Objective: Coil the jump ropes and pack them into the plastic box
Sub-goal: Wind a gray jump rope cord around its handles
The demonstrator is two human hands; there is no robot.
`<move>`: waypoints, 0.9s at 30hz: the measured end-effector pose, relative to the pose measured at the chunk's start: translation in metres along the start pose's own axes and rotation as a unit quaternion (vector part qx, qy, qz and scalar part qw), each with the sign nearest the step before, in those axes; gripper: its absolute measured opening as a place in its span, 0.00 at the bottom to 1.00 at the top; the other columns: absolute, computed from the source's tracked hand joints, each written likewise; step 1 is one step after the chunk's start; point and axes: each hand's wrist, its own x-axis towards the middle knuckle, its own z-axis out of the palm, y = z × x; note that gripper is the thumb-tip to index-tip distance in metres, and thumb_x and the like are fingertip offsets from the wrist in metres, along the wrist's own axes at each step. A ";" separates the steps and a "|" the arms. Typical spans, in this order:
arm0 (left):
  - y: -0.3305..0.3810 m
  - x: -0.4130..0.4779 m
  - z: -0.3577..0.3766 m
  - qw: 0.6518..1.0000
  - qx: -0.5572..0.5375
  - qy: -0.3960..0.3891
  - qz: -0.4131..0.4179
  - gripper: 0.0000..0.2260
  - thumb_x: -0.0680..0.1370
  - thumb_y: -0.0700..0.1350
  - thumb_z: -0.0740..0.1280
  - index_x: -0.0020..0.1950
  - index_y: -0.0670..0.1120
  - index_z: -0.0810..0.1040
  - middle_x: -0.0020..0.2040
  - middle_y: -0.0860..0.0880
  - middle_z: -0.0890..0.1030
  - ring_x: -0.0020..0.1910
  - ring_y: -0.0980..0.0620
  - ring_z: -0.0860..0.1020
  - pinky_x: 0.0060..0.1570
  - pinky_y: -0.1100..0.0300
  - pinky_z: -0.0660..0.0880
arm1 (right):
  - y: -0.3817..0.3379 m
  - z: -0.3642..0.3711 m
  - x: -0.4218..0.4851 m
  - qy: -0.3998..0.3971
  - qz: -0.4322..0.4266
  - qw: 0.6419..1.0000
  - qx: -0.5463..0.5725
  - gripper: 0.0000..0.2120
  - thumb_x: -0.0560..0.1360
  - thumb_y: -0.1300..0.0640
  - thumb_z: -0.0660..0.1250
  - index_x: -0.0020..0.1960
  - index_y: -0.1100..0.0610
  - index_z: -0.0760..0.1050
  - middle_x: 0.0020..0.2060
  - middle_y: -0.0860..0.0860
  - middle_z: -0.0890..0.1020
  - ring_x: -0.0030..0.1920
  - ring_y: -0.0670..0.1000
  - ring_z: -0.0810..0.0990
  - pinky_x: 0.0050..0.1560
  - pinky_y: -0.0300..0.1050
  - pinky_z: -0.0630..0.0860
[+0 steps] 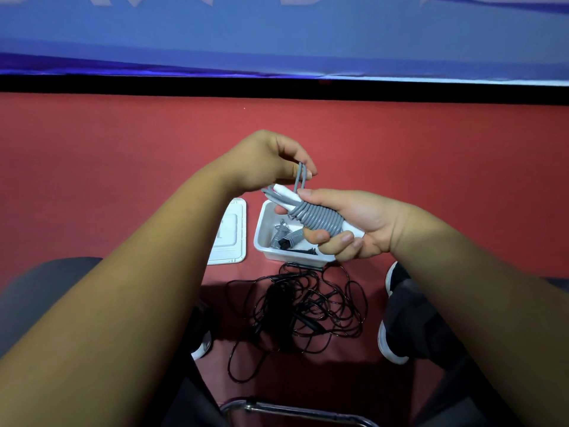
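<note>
Head view: at the centre of the frame the right hand [354, 229] is curled round a grey jump rope [317, 218], which is wound in tight turns about its white handles [284, 192]. The left hand [268, 161], just above it, pinches the last loop [301, 177] of that rope between thumb and fingertips.

The step in hand looks like finishing off the coil. To do it well, the left hand would keep the loop taut and tuck it under a turn or over the handle ends. The right hand's thumb should stay pressed on the top turns so that none spring loose.

The bundle is held directly above the white plastic box [277, 254], which sits on the red floor [123, 180]. A grey coil [281, 234] and some dark pieces already lie inside. The free room in the box is along its upper and left sides, so the bundle probably fits best lengthwise there.

The lid [229, 235] lies flat just left of the box and is clear of the drop. A loose black jump rope [301, 306] sprawls between the shoes [391, 343] at lower centre. Its nearest strands touch the box's lower edge and could snag a lowered hand. A metal chair frame [295, 411] crosses the bottom edge.
</note>
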 end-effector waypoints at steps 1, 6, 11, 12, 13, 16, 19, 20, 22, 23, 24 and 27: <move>0.001 0.000 -0.002 1.000 0.008 0.010 0.006 0.06 0.77 0.35 0.74 0.49 0.44 0.88 0.46 0.43 0.88 0.48 0.45 0.86 0.60 0.45 0.82 | 0.000 -0.002 0.001 0.006 -0.002 1.000 0.000 0.31 0.78 0.36 0.64 0.76 0.50 0.68 0.33 0.50 0.70 0.22 0.42 0.62 0.22 0.34 0.51; 0.014 -0.002 -0.005 0.995 0.080 0.059 0.025 0.06 0.75 0.37 0.76 0.48 0.47 0.89 0.44 0.50 0.88 0.48 0.50 0.86 0.56 0.48 0.81 | 0.000 -0.010 0.007 0.068 -0.029 0.997 0.017 0.24 0.82 0.35 0.61 0.68 0.52 0.74 0.35 0.51 0.72 0.25 0.44 0.63 0.22 0.33 0.55; 0.020 -0.002 -0.004 0.979 0.153 0.116 0.067 0.08 0.73 0.38 0.76 0.47 0.50 0.89 0.43 0.52 0.86 0.40 0.57 0.84 0.46 0.59 0.81 | -0.005 -0.016 0.011 0.142 -0.063 0.986 0.063 0.23 0.82 0.34 0.61 0.61 0.53 0.75 0.36 0.53 0.76 0.29 0.47 0.67 0.24 0.35 0.60; 0.019 -0.001 -0.004 0.970 0.190 0.126 0.084 0.08 0.72 0.39 0.76 0.47 0.52 0.89 0.43 0.53 0.86 0.41 0.57 0.84 0.47 0.58 0.80 | -0.006 -0.017 0.011 0.158 -0.071 0.983 0.069 0.23 0.83 0.34 0.61 0.60 0.53 0.75 0.37 0.53 0.77 0.29 0.47 0.68 0.25 0.35 0.61; 0.018 0.000 -0.004 0.960 0.225 0.130 0.105 0.08 0.72 0.40 0.76 0.48 0.53 0.89 0.44 0.53 0.86 0.42 0.57 0.83 0.48 0.57 0.79 | -0.007 -0.018 0.012 0.176 -0.078 0.979 0.073 0.23 0.83 0.34 0.61 0.59 0.53 0.76 0.37 0.53 0.77 0.30 0.48 0.69 0.25 0.36 0.62; 0.011 0.004 -0.004 0.924 0.335 0.097 0.155 0.10 0.73 0.42 0.76 0.53 0.52 0.89 0.45 0.51 0.86 0.44 0.51 0.82 0.49 0.55 0.77 | -0.007 -0.023 0.015 0.241 -0.099 0.961 0.096 0.23 0.84 0.35 0.60 0.60 0.54 0.78 0.37 0.53 0.80 0.30 0.49 0.74 0.24 0.38 0.67; 0.007 0.007 0.000 0.915 0.388 0.069 0.088 0.11 0.73 0.44 0.77 0.56 0.52 0.87 0.47 0.51 0.86 0.47 0.49 0.83 0.49 0.56 0.78 | -0.009 -0.025 0.017 0.285 -0.130 0.941 0.127 0.23 0.84 0.36 0.61 0.57 0.55 0.79 0.36 0.52 0.81 0.30 0.47 0.76 0.24 0.37 0.68; 0.005 0.008 0.003 0.915 0.394 0.063 0.059 0.10 0.74 0.45 0.78 0.54 0.50 0.86 0.46 0.51 0.86 0.47 0.48 0.83 0.48 0.56 0.76 | -0.010 -0.025 0.017 0.292 -0.143 0.936 0.132 0.23 0.84 0.35 0.61 0.56 0.55 0.78 0.36 0.51 0.81 0.30 0.47 0.76 0.24 0.36 0.67; 0.002 0.009 0.010 0.924 0.379 0.057 0.003 0.08 0.75 0.47 0.78 0.51 0.47 0.85 0.42 0.48 0.85 0.44 0.46 0.82 0.45 0.56 0.75 | -0.012 -0.024 0.018 0.296 -0.166 0.931 0.137 0.23 0.83 0.34 0.63 0.55 0.54 0.78 0.36 0.50 0.79 0.30 0.46 0.73 0.23 0.36 0.64; 0.000 0.009 0.013 0.939 0.338 0.057 -0.022 0.08 0.75 0.47 0.78 0.49 0.45 0.85 0.40 0.47 0.84 0.40 0.47 0.81 0.43 0.57 0.75 | -0.012 -0.024 0.018 0.297 -0.174 0.929 0.136 0.23 0.82 0.33 0.63 0.55 0.53 0.78 0.36 0.50 0.79 0.30 0.46 0.72 0.23 0.35 0.62; -0.002 0.009 0.014 0.960 0.269 0.054 -0.048 0.08 0.76 0.47 0.78 0.49 0.43 0.85 0.37 0.47 0.83 0.36 0.48 0.81 0.42 0.57 0.78 | -0.013 -0.024 0.018 0.299 -0.178 0.928 0.134 0.24 0.81 0.32 0.64 0.56 0.53 0.78 0.36 0.50 0.78 0.29 0.46 0.71 0.23 0.35 0.61; -0.005 0.007 0.014 0.993 0.050 0.050 -0.096 0.10 0.76 0.44 0.78 0.49 0.38 0.84 0.35 0.43 0.82 0.33 0.48 0.81 0.43 0.52 0.85 | -0.014 -0.026 0.016 0.311 -0.181 0.924 0.127 0.27 0.78 0.27 0.64 0.56 0.51 0.78 0.35 0.49 0.78 0.28 0.45 0.71 0.24 0.35 0.60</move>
